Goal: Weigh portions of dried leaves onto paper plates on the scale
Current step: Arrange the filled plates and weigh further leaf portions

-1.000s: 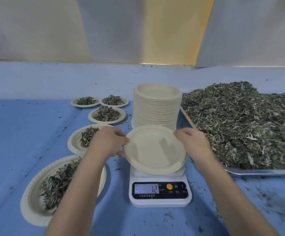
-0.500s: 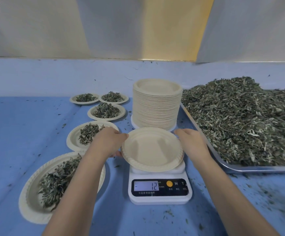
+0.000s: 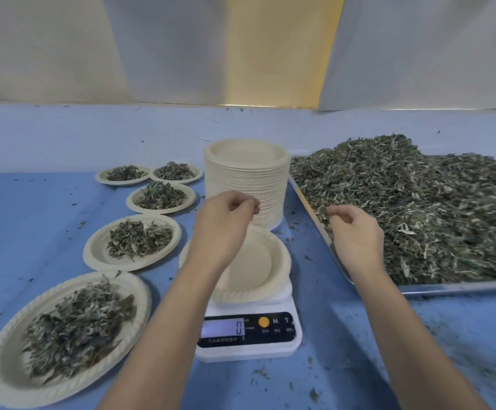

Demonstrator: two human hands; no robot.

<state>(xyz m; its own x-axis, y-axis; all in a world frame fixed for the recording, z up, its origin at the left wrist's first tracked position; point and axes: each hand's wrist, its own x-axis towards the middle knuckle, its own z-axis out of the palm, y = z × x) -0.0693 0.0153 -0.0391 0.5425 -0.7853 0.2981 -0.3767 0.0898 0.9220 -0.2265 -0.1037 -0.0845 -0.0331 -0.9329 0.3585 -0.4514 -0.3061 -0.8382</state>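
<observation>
Well, both hands hang loose and empty: the left hand hovers with softly curled fingers over the bare paper plate on the scale, which reads 0, and the right hand hovers over the edge of the tray at 3 o'clock. Dried leaves heap that tray. The plate stack stands at 12 o'clock, and filled plates trail from 9 to 11.

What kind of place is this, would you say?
Probably a small herb or tea portioning bench: a metal tray heaped with dried leaves, a digital scale reading zero, a tall stack of paper plates.
</observation>
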